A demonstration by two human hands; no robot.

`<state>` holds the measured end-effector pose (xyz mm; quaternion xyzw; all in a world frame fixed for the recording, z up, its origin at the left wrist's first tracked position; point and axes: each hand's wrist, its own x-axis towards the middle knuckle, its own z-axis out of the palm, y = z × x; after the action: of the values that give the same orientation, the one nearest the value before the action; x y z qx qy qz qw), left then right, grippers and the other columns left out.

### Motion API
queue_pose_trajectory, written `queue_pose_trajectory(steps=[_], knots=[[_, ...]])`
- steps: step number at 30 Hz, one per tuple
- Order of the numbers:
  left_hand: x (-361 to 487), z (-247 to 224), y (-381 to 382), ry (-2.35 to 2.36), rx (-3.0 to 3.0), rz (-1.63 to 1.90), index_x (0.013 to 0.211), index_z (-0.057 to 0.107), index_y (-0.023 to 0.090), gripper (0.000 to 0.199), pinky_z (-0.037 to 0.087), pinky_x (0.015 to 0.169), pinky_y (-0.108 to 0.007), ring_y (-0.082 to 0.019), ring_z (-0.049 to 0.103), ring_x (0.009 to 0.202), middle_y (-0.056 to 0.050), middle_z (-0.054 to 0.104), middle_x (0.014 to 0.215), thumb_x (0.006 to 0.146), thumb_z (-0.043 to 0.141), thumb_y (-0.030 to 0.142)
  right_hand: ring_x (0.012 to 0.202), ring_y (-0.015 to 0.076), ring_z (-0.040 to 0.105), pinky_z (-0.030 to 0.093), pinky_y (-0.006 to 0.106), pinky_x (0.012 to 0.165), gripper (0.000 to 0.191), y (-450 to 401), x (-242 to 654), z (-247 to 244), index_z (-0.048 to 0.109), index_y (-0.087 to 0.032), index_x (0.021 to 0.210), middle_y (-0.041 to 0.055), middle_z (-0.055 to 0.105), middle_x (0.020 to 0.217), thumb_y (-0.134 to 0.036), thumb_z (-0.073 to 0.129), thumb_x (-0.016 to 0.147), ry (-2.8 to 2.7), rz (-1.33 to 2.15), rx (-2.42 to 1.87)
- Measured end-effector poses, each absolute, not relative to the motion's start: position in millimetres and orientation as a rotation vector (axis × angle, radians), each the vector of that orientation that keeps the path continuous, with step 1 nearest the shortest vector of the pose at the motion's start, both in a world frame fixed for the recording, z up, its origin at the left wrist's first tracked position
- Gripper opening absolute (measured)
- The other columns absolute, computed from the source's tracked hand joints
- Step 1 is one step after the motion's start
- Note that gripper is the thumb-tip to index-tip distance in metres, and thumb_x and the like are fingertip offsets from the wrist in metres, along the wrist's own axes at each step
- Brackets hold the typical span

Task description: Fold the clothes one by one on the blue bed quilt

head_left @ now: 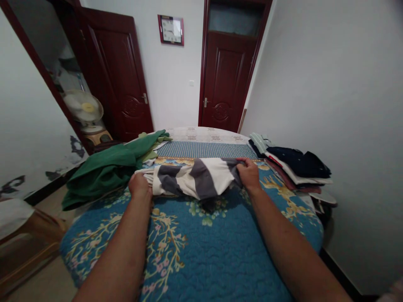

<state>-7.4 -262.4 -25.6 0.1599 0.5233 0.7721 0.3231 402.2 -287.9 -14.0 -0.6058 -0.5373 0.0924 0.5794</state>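
Observation:
A grey and white striped garment [201,178], gathered into a folded band, is stretched between my two hands just above the table. My left hand [140,186] grips its left end, with several fabric layers showing at the fingers. At the other end, my right hand [248,174] is closed on a grey part, thumb on top. The garment's middle sags slightly, with a dark shadow beneath it. What kind of garment it is, I cannot tell.
A blue flowered quilted cover [220,247] lies over the round table. Heaped at the left is green clothing [107,167]; folded clothes [297,165] are stacked at the right edge. A wooden stool [34,235] stands left, and a fan [83,107] by the doorway.

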Motion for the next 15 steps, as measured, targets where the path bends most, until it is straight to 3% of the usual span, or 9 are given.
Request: queue_pose_trajectory(steps=[3,5,10,13,15], knots=[[-9,-21,-263,1.348,0.408,2.048,0.074,0.055,0.020,0.020,0.054,0.068,-0.030,-0.017,0.062,0.067,0.004,0.058,0.068,0.054,0.052,0.019,0.095,0.0257,0.066,0.051,0.041,0.095,0.037,-292,441,-11,0.078,-0.018,0.108,0.0095,0.076,0.104,-0.028,0.054,0.081,-1.252,-0.216,-1.397],[-4,-19,-264,1.308,0.450,2.038,0.075,0.058,0.020,0.021,0.053,0.067,-0.029,-0.016,0.061,0.065,0.005,0.059,0.067,0.054,0.054,0.020,0.104,0.0276,0.066,0.050,0.044,0.103,0.035,-294,447,-14,0.077,-0.018,0.110,0.0119,0.075,0.109,-0.024,0.052,0.086,-1.312,-0.325,-1.397],[10,-18,-272,1.162,0.682,1.838,0.079,0.061,0.021,0.024,0.052,0.064,-0.028,-0.016,0.061,0.063,0.005,0.060,0.067,0.056,0.065,0.024,0.108,0.0305,0.062,0.047,0.050,0.108,0.032,-302,391,-18,0.076,-0.020,0.116,0.0120,0.073,0.105,-0.018,0.054,0.092,-1.743,-0.296,-1.304],[16,-18,-277,1.203,0.812,1.668,0.085,0.063,0.022,0.027,0.050,0.060,-0.029,-0.018,0.063,0.064,0.002,0.064,0.071,0.060,0.072,0.031,0.111,0.0290,0.062,0.050,0.046,0.105,0.034,-318,335,-24,0.075,-0.020,0.124,0.0123,0.073,0.112,-0.017,0.055,0.097,-2.173,-0.175,-1.037],[20,-19,-279,1.239,0.880,1.588,0.088,0.065,0.022,0.032,0.049,0.059,-0.030,-0.020,0.064,0.064,0.000,0.067,0.074,0.062,0.077,0.035,0.105,0.0272,0.065,0.053,0.041,0.101,0.029,-331,304,-30,0.077,-0.020,0.117,0.0107,0.074,0.108,-0.017,0.056,0.097,-2.411,-0.080,-0.871]])
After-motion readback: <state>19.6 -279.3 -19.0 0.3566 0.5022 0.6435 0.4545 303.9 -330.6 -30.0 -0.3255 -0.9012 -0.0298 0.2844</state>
